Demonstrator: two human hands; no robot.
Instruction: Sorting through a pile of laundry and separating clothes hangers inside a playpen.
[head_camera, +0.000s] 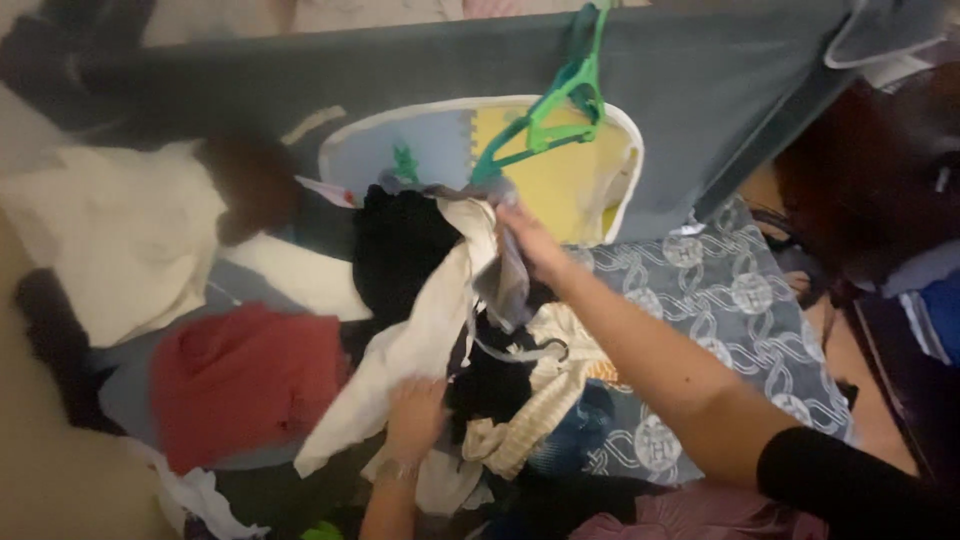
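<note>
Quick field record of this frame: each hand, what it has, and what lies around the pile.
right hand: raised, gripping a grey garment at the top of the pile
left hand: low, on a cream cloth
pile: black garment, red garment, striped cream piece
behind: green hangers over a blue and yellow foam mat
under: grey patterned pillow

Blurred clothes pile (420, 330); grey sheet (700, 80) cut off at top edge.
</note>
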